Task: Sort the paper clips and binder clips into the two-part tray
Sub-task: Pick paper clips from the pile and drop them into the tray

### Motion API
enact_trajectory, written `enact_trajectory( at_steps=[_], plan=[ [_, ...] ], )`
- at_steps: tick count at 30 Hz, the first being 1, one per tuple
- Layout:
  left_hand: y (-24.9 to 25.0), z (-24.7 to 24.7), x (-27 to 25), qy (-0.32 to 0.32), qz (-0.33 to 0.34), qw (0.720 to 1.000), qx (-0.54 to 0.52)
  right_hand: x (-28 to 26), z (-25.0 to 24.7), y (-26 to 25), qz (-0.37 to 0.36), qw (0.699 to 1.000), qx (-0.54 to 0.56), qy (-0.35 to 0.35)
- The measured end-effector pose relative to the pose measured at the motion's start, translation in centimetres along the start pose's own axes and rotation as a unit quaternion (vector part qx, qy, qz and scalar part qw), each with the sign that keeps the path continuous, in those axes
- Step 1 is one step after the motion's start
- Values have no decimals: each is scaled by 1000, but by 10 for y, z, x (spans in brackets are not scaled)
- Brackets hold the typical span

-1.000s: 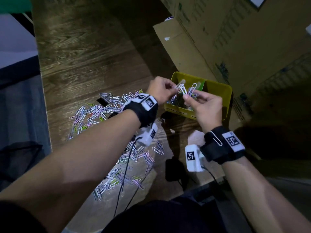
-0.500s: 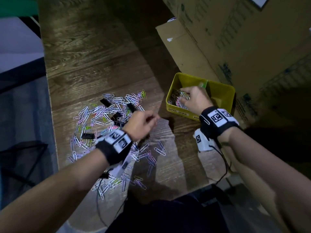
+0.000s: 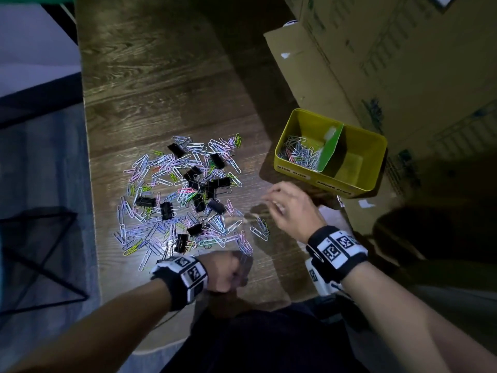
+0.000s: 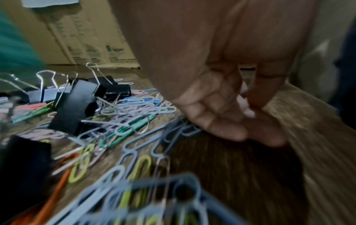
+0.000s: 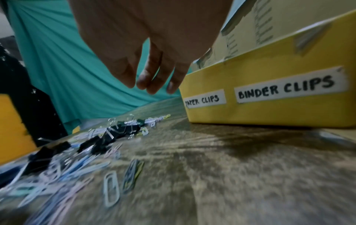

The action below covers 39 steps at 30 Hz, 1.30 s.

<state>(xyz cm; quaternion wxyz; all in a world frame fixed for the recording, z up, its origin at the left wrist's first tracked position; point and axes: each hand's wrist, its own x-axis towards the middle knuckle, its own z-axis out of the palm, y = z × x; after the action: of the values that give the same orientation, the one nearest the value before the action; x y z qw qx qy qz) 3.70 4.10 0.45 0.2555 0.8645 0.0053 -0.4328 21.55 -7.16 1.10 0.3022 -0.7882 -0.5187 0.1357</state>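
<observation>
From the head view, your right hand (image 3: 293,208) has left the yellow two-part tray (image 3: 376,157) and hovers beside the pile, while your left hand (image 3: 226,270) has dropped to the near edge. The tray's long axis runs left-right. Left wrist: fingers (image 4: 212,115) curled onto blue paper clips (image 4: 173,132). Right wrist: fingers (image 5: 154,76) loosely extended, empty.

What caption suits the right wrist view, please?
Open right hand hovers beside yellow tray labelled "PAPER CLIPS" and "BINDER CLIPS".

yellow tray (image 5: 269,112) labels: "PAPER CLIPS", "BINDER CLIPS"
</observation>
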Motion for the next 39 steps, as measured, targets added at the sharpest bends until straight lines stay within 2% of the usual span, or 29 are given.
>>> enact_trajectory(
  at_steps=[2,5,8,10,12,16,20,24,29,31,33,36,39],
  plan=[
    [0,-9,12,68,6,997,-30,-8,8,-3,30,993,2,-114],
    [-11,-21,23,123,-4,991,-52,-19,17,-8,100,956,-3,-277],
    [-26,-25,17,128,-27,989,-73,-33,25,-17,135,913,20,-385],
    [-39,-23,9,122,-38,989,-71,-39,33,-22,141,893,41,-426],
    [-54,-19,2,131,-50,989,-48,-42,40,-24,153,898,60,-407],
    [-70,-27,-5,198,-73,977,-35,-36,45,-18,181,936,50,-297],
    [-55,-25,-4,281,-62,958,-8,-31,45,-18,176,952,-49,-244],
    [-24,-6,12,245,-136,960,5,-31,58,-22,209,945,-114,-226],
    [-9,-1,27,323,-61,943,-50,-28,67,-24,187,955,-96,-210],
    [-15,-2,25,335,-69,938,-50,-29,65,-21,195,956,-76,-207],
    [-19,0,21,331,-107,936,-42,-29,66,-18,197,956,-68,-208],
    [-19,3,22,271,-156,950,7,-28,68,-17,176,958,-75,-215],
    [-13,3,27,277,-117,953,27,-27,67,-17,168,957,-63,-230]
  ],
)
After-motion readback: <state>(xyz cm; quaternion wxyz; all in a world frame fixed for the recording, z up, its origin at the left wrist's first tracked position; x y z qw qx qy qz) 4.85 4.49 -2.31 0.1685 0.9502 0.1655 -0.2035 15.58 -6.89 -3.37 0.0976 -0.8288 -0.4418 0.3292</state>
